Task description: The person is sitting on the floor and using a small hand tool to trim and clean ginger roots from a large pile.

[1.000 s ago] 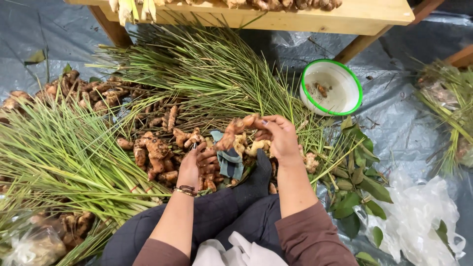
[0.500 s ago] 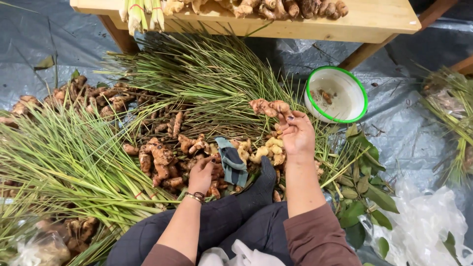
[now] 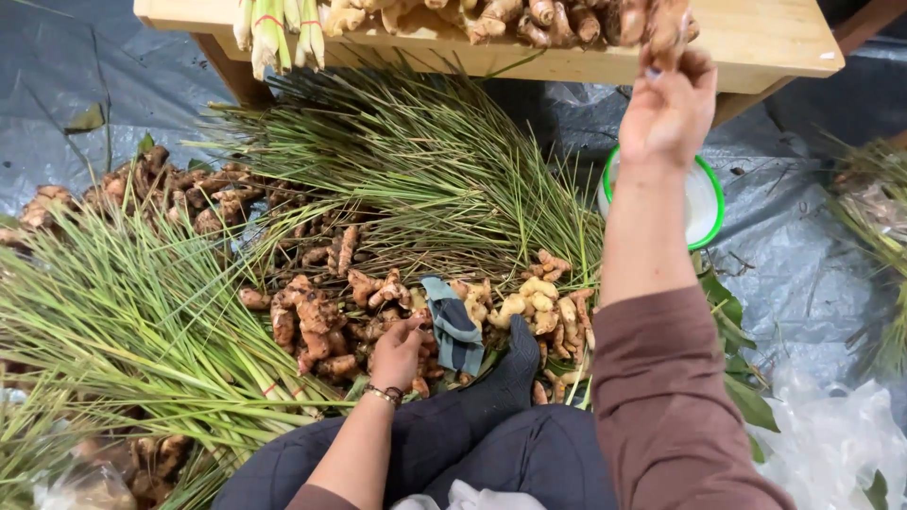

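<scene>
Ginger roots (image 3: 312, 321) are lying heaped on the grey floor sheet (image 3: 66, 66) among lemongrass bundles (image 3: 123, 312). Right hand (image 3: 666, 109) is gripping one ginger piece (image 3: 666, 28) at the wooden surface's (image 3: 765, 38) front edge; left hand (image 3: 397, 351) is resting, fingers curled, on the heap.

i see a knobbly tan ginger root (image 3: 667, 26) lifted up at the edge of the wooden table, pinched at its lower end and standing roughly upright. lower down, a heap of ginger pieces (image 3: 326, 316), brown and soil-stained, lies on the ground among the long green stalks.
</scene>
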